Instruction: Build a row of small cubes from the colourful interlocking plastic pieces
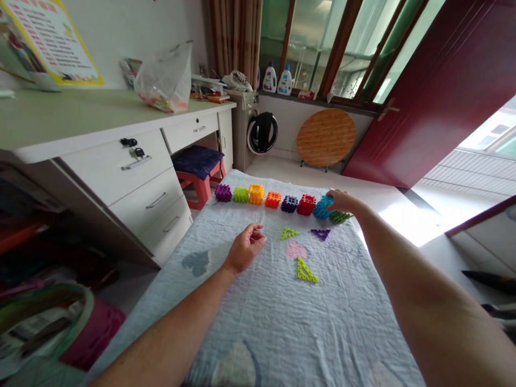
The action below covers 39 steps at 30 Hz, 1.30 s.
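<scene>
My right hand (341,201) reaches to the far right end of a row of toy blocks, its fingers closed at the right side of a blue block (322,207). A green block (341,217) lies right under this hand, partly covered by it. Leftward along the row stand a red block (307,205), a dark navy one (289,203), an orange one (273,200), a yellow one (256,194), a lime one (241,194) and a purple one (223,193). My left hand (245,248) hovers near mid-cloth, empty, fingers loosely curled with the thumb apart.
Two lime triangle pieces (289,233) (306,271) and a purple triangle piece (321,234) lie on the light blue cloth (258,301). A desk (100,107) with drawers runs along the left. Beyond are a red stool (200,185), a washing machine (242,126) and a round wooden board (326,137).
</scene>
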Tool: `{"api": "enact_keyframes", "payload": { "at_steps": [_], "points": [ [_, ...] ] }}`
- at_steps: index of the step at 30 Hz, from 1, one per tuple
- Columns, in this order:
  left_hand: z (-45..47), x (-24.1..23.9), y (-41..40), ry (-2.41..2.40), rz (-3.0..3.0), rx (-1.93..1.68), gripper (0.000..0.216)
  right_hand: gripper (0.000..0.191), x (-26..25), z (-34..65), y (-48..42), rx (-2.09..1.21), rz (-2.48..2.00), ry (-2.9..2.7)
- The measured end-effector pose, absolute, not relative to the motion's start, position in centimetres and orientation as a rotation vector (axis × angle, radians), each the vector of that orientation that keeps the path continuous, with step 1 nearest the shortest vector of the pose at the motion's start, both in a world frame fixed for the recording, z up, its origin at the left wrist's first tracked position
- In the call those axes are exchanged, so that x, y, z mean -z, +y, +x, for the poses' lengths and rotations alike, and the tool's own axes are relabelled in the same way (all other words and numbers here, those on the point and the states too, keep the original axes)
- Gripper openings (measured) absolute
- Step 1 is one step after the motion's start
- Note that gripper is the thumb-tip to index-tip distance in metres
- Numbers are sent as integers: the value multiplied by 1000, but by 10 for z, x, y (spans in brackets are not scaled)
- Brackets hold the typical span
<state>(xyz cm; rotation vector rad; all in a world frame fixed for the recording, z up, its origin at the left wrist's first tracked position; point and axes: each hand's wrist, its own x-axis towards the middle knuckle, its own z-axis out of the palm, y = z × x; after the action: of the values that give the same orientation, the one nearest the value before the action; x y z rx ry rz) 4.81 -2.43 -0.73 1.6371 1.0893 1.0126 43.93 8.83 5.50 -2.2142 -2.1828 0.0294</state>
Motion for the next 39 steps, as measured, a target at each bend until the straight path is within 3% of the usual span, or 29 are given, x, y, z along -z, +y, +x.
{"api": "enact_keyframes", "payload": {
  "at_steps": [7,11,17,22,27,39],
  "points": [
    [47,9,-23,1071,1623,-1015,38,64,-57,432,70,-7,-2171,-2044],
    [48,10,-23,1071,1627,-1012,38,54,-58,409,28,152,-1941,-1939],
    [48,10,-23,1082,1645,-1016,37,32,-28,344,-41,-169,-1668,-2205],
    [47,14,-23,1054,1623,-1040,39,42,2,300,-44,-208,-1676,-2226],
    [47,15,-23,1038,1612,-1036,38,35,15,287,-34,-142,-1766,-2106],
    [49,11,-25,1090,1708,-1010,37,30,3,283,-47,-458,-1609,-1973]
  ]
}}
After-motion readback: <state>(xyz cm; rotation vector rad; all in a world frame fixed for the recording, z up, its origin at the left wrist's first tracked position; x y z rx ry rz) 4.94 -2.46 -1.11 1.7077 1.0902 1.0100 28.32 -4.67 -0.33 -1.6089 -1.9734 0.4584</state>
